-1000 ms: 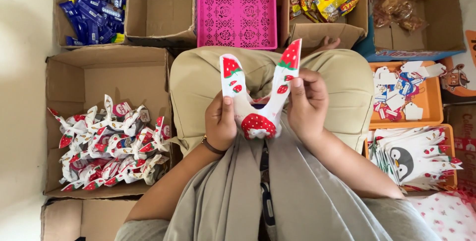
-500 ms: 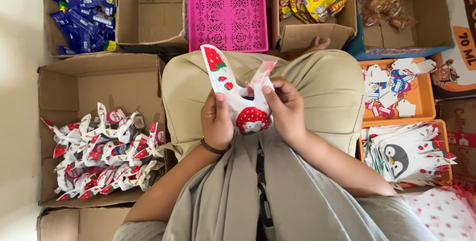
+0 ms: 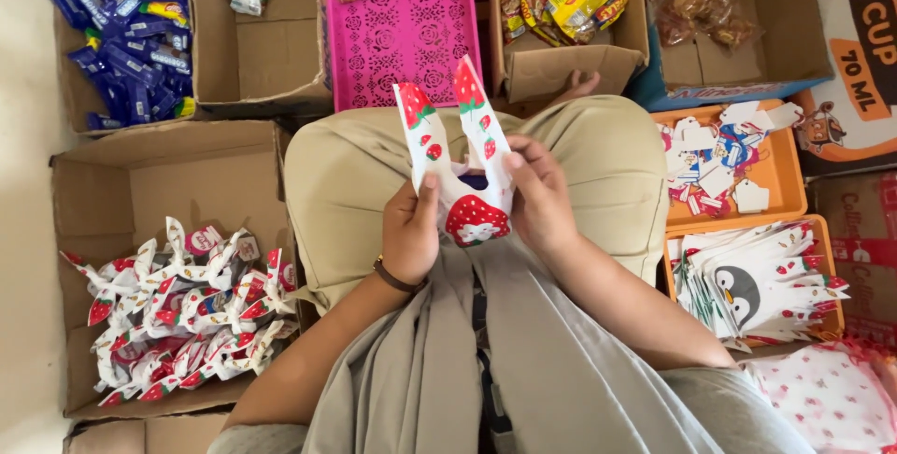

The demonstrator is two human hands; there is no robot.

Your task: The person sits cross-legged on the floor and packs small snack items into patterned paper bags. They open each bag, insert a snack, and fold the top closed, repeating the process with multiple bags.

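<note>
Both hands, left hand [image 3: 409, 239] and right hand [image 3: 539, 200], pinch the strawberry bag [image 3: 458, 169] over the lap, boxes close around; its ears now stand closer together.

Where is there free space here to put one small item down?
Bare room: the pink perforated tray below its snack packets, and the brown cardboard box beside it. Crowded: the carton of tied strawberry-print bags and the orange tray of penguin bags.
</note>
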